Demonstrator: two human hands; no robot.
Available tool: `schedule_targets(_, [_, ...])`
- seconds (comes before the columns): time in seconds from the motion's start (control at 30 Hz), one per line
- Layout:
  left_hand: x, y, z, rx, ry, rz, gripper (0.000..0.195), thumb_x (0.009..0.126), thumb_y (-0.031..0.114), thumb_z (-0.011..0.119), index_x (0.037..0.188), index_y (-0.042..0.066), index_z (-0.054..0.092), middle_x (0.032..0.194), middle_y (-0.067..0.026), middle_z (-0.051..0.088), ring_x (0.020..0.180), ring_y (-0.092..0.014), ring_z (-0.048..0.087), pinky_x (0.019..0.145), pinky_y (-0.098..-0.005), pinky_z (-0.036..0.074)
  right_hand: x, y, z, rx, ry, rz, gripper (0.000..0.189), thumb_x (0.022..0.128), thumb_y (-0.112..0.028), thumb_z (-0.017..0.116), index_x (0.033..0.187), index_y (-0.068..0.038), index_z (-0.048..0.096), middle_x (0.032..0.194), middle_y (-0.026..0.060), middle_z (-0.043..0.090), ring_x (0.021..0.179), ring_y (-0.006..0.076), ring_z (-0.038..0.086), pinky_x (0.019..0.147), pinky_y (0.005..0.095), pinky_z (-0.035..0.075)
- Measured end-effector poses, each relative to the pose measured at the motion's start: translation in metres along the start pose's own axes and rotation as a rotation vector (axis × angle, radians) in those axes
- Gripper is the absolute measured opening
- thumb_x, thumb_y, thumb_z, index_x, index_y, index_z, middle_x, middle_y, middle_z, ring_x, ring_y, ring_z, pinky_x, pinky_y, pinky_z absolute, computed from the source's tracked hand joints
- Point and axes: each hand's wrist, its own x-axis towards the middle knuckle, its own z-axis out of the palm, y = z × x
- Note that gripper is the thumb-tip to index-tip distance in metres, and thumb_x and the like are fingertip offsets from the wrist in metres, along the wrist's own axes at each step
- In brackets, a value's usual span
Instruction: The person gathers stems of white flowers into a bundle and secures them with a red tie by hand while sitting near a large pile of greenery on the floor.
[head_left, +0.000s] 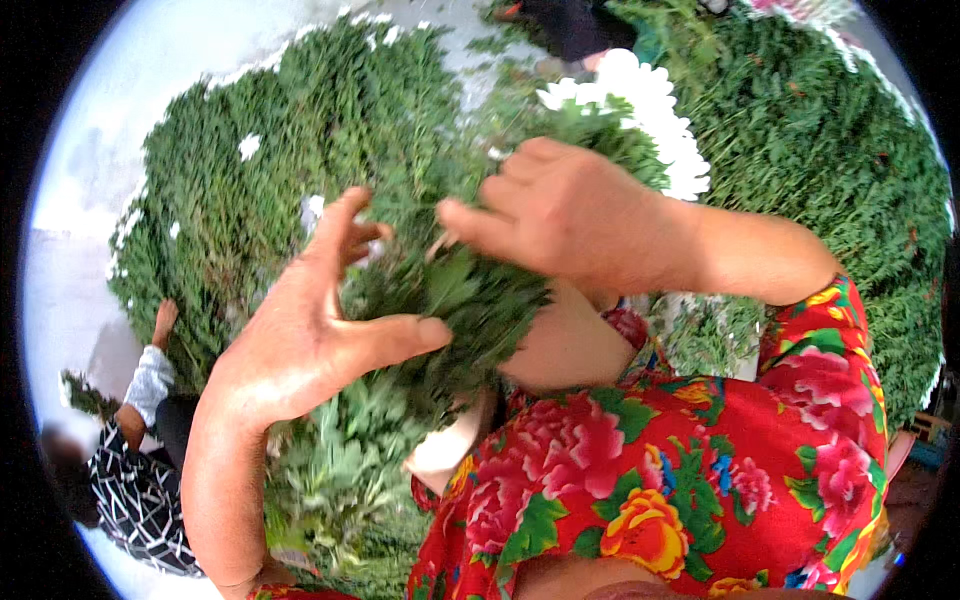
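A bunch of cut flower stems with dark green leaves (465, 300), partly blurred, lies across my lap. Its round white flower heads (660, 112), chrysanthemum-like, form an arc at the upper right. My left hand (382, 262) is spread wide at the left of the bunch, thumb apart from the fingers, the thumb tip over the leaves. Above the stems is my right hand (480, 180), its fingers curled and thumb extended; whether it grips any stems is hidden.
Large heaps of leafy stems edged with white blooms lie at the left (300, 120) and right (810, 150). A co-worker in a black-and-white patterned top (142, 495) reaches into the left heap. Another person's dark clothing (577, 30) shows at the top.
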Motion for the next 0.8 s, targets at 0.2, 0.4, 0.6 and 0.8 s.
schedule_targets(0.2, [-0.011,-0.028,0.057,0.746,0.198,0.264,0.130,0.056,0.034,0.097,0.153,-0.012,0.022,0.122,-0.0300,0.058,0.115,-0.045,0.059,0.100,-0.0448,0.050,-0.009,-0.001,0.009,-0.015,-0.088,0.095,0.026,0.083,-0.017,0.062,0.106,-0.005,0.058,0.082,0.0069,0.063,0.082,0.0257,0.066,0.078,0.0387,0.050])
schedule_targets(0.4, [-0.023,-0.061,0.078,0.792,0.354,0.170,0.083,0.058,0.013,0.085,0.128,-0.011,0.047,0.107,-0.0245,0.063,0.101,-0.043,0.064,0.083,-0.0477,0.054,-0.003,-0.011,0.014,-0.028,0.094,0.068,0.014,0.085,-0.022,0.060,0.089,-0.008,0.058,0.080,0.0064,0.065,0.078,0.0242,0.066,0.073,0.0403,0.048])
schedule_targets(0.6, [-0.024,-0.046,0.102,0.790,0.313,0.111,0.072,0.063,0.014,0.084,0.124,-0.005,0.051,0.101,-0.0231,0.066,0.088,-0.044,0.068,0.073,-0.0493,0.055,-0.022,-0.013,0.023,-0.006,0.077,0.067,0.030,0.085,-0.020,0.059,0.111,-0.006,0.057,0.086,0.0020,0.062,0.080,0.0203,0.062,0.077,0.0358,0.044])
schedule_targets(0.8, [-0.024,-0.044,0.095,0.585,0.304,0.066,0.081,0.062,0.006,0.080,0.137,0.002,0.048,0.105,-0.0222,0.067,0.093,-0.045,0.068,0.079,-0.0451,0.057,-0.057,0.013,-0.016,0.070,0.308,0.083,0.056,0.077,-0.027,0.076,0.128,-0.011,0.059,0.111,0.0075,0.064,0.113,0.0239,0.057,0.091,0.0470,0.046])
